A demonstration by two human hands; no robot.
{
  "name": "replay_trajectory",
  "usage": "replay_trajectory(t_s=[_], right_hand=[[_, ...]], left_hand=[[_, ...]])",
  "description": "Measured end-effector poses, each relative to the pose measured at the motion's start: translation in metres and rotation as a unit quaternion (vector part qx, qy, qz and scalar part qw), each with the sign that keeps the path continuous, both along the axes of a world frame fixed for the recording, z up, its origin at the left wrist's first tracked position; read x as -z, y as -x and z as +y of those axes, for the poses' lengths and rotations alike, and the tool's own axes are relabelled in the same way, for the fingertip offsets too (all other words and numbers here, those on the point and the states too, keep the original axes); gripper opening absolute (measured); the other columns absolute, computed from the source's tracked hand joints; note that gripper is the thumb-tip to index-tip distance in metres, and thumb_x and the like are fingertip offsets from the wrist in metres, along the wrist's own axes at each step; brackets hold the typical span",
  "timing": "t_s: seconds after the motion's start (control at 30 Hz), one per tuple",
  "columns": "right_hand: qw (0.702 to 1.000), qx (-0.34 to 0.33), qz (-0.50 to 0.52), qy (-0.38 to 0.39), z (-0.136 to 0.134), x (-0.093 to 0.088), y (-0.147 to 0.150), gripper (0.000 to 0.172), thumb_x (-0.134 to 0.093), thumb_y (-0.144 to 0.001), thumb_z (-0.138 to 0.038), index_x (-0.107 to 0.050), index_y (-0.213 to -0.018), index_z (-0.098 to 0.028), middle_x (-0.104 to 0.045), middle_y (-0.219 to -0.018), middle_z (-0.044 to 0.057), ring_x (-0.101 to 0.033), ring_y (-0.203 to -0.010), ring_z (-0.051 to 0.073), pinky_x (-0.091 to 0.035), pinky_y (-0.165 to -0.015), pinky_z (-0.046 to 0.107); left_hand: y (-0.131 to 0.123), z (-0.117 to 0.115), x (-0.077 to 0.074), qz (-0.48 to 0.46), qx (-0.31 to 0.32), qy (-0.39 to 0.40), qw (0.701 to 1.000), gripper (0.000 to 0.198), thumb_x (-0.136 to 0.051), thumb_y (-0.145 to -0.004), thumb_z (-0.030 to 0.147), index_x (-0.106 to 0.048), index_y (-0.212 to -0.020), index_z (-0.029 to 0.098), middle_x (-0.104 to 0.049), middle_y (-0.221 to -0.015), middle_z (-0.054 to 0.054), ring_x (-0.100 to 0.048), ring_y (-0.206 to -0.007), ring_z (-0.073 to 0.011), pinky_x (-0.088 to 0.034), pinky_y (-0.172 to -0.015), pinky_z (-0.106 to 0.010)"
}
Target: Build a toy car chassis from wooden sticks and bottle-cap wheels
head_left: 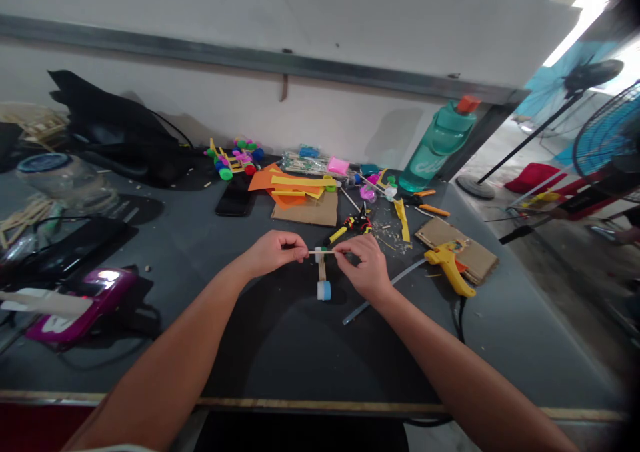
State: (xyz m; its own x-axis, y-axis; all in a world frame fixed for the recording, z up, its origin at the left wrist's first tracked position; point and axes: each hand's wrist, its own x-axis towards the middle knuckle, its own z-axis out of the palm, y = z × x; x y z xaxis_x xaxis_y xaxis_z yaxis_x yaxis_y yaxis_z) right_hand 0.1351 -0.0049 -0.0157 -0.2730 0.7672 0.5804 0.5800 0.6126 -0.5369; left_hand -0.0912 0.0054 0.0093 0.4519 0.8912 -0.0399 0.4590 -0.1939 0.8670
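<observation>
Between left hand (273,253) and right hand (365,265), a stick (320,252) runs crosswise.

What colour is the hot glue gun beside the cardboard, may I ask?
Yellow: the hot glue gun, clearest in the head view.

Right of our grip we saw a yellow glue gun (450,269) on cardboard (440,232); beyond the grip lay orange craft paper (260,180) and a teal water bottle (437,142).

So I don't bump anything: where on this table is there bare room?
Bare dark tabletop stretches below the left hand and right hand, between the forearms, and right of the glue gun's black cord. Behind the hands it's crowded: orange paper, cardboard, pliers, scraps.
</observation>
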Motion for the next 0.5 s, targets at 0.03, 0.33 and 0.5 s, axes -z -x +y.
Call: replay_trajectory(t_s=[0.03,0.33,0.5], right_hand=[[1.0,-0.001,0.0,-0.002,0.0,-0.0001,0.0,0.01,-0.059,-0.078,-0.017,-0.066,-0.075,-0.023,-0.068,-0.073,0.0,-0.058,-0.077,0.019,-0.043,-0.077,0.035],[1.0,0.0,0.003,-0.004,0.0009,0.0008,-0.0004,0.009,-0.06,-0.077,-0.016,-0.065,-0.074,-0.023,-0.067,-0.073,0.0,-0.058,-0.075,0.018,-0.043,-0.077,0.035],[1.0,-0.004,0.002,-0.004,0.0007,-0.0003,0.0001,0.009,-0.06,-0.077,-0.016,-0.065,-0.074,-0.023,-0.067,-0.072,0.0,-0.059,-0.075,0.019,-0.043,-0.077,0.035]], left_hand=[[-0.0009,-0.0004,0.0001,0.0,0.002,0.0,1.0,0.016,-0.058,-0.079,0.031,-0.067,-0.075,0.017,-0.067,-0.07,-0.001,-0.06,-0.071,-0.0143,-0.044,-0.068,-0.024],[-0.0041,-0.0012,0.0045,-0.019,0.0,0.008,1.0,0.02,-0.06,-0.078,0.035,-0.066,-0.077,0.016,-0.067,-0.072,-0.002,-0.06,-0.072,-0.0152,-0.044,-0.07,-0.025],[-0.0038,-0.0015,0.004,-0.016,0.001,0.006,1.0,0.02,-0.06,-0.078,0.035,-0.066,-0.076,0.016,-0.067,-0.072,-0.001,-0.06,-0.073,-0.0149,-0.044,-0.07,-0.025]])
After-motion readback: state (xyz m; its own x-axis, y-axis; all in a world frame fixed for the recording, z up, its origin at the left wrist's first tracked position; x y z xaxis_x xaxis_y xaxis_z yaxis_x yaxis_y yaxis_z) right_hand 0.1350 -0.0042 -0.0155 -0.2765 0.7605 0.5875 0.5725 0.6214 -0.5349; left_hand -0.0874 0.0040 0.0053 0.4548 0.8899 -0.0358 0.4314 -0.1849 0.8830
